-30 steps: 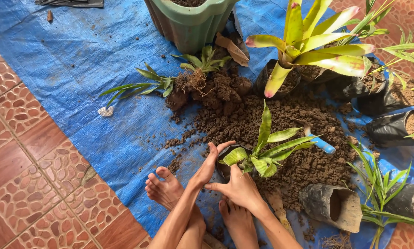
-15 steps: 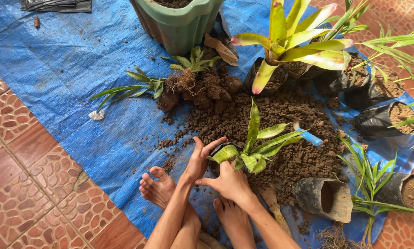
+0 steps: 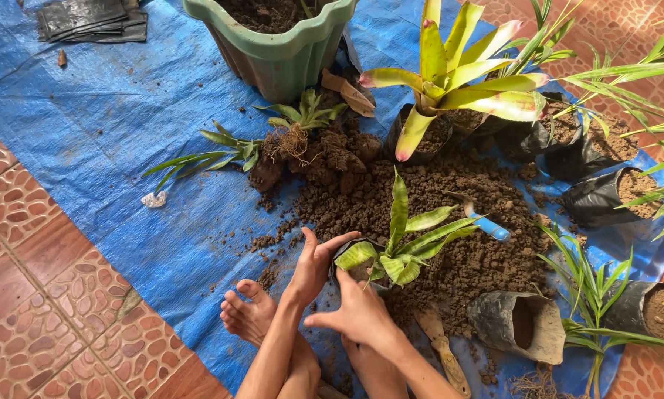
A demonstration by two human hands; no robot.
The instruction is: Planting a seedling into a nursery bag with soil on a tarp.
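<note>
A small green plant (image 3: 398, 247) with long striped leaves stands in a black plastic grow bag (image 3: 344, 260) at the near edge of a soil pile (image 3: 465, 222). My left hand (image 3: 313, 266) cups the bag's left side, thumb over its rim. Pressed against the bag's near side is my right hand (image 3: 358, 310), fingers curled around it. A blue-handled trowel (image 3: 487, 224) lies stuck in the soil just right of the plant.
A blue tarp (image 3: 110, 125) covers the tiled floor (image 3: 29, 310). A green planter (image 3: 280, 44) stands at the back. Bagged plants line the right side, an empty bag (image 3: 520, 325) lies near right, loose seedlings (image 3: 273, 144) lie left of the soil. My bare feet (image 3: 251, 314) rest below.
Both hands stay on the plant's bag, closing a little more around it. The view has shifted slightly left and down.
</note>
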